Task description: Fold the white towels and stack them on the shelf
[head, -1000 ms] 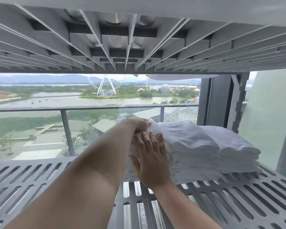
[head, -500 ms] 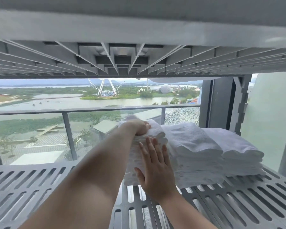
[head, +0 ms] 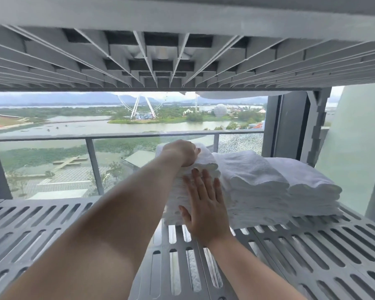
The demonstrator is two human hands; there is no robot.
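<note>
Leftmost stack of folded white terry towels sits on the grey slotted plastic shelf. A middle white towel stack touches it toward 3 o'clock, and a lower right white towel stack lies beyond.

Left hand is on top, fingers curled into the top folded towel, gripping it. Right hand is flat with fingers straight, palm pressed to the stack's near face, grasping nothing.

Step, as judged: squaring the top towel with its pile.

To do well:
- Push evenly toward 12 o'clock until the near edges match the neighbour's.
- Pin the top so the layers don't slide.
- Let go gently, since soft terry may slump toward the unsupported 9 o'clock side.
</note>
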